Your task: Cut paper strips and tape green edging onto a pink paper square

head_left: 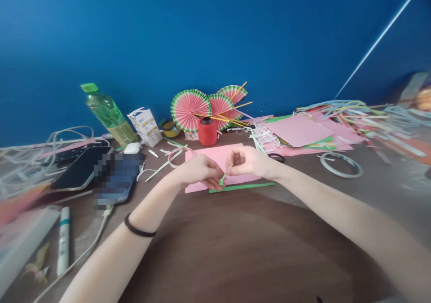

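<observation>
Head view: left hand, grip pinched on small green piece over six-o'clock edge of pink sheet; right hand, grip nearly closed, hold unclear. Ten o'clock from hands: green-capped bottle, carton beside; contents unclear.

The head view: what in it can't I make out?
In the head view:
Small green piece: shape partly hidden by the left hand.
Right hand's grip: too small to tell.
Cabled phone's screen: masked by pixelation.
White object: cut by the left edge, blurred.

Soft light, shadow on tabletop, stretched edges, sides seemingly motion-blurred
</observation>
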A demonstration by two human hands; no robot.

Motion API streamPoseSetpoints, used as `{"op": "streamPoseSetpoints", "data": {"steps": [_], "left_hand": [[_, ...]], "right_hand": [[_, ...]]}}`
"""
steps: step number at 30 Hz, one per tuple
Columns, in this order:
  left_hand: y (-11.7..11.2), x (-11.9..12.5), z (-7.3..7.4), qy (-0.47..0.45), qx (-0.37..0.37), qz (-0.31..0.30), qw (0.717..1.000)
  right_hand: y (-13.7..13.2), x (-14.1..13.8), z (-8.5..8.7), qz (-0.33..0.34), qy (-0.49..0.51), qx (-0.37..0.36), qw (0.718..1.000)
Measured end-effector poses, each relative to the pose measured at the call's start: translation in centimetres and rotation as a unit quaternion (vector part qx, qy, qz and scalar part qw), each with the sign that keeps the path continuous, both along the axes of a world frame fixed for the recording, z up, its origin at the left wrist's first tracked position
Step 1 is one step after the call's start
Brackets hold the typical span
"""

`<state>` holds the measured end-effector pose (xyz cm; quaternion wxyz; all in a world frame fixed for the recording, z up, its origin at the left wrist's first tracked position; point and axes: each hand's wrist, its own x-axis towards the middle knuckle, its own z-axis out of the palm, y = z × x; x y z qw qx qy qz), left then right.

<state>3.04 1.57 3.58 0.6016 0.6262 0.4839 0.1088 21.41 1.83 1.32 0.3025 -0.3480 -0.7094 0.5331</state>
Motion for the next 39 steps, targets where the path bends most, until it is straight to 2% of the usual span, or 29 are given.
{"op": "streamPoseSetpoints", "data": {"steps": [6,13,18,24,30,39], "left_hand": [[0.3,-0.2,-0.5,-0.002,-0.004,0.009,1.000],[1.0,-0.5,-1.3,0.022,0.040,0.030,0.999],[0.7,-0.3,-0.9,0.013,0.014,0.010,1.000],[0.3,-0.1,-0.6,0.007,0.008,-0.002,1.000],[0.3,-0.1,-0.8,-0.003,0.005,0.000,1.000],[0.4,0.0,-0.8,0.001,0.001,-0.001,1.000]], "right_hand": [[-0.5,-0.2,0.7,0.021,0.005,-0.025,0.999],[-0.7,-0.3,0.9,0.046,0.015,-0.050,0.998],[-0.3,-0.3,0.5,0.021,-0.002,-0.044,0.999],[-0.4,-0.4,0.3,0.028,0.005,-0.059,0.998],[-0.2,-0.4,0.0,0.005,-0.019,-0.029,0.999],[-0.1,-0.4,-0.2,0.006,-0.026,-0.005,1.000]]}}
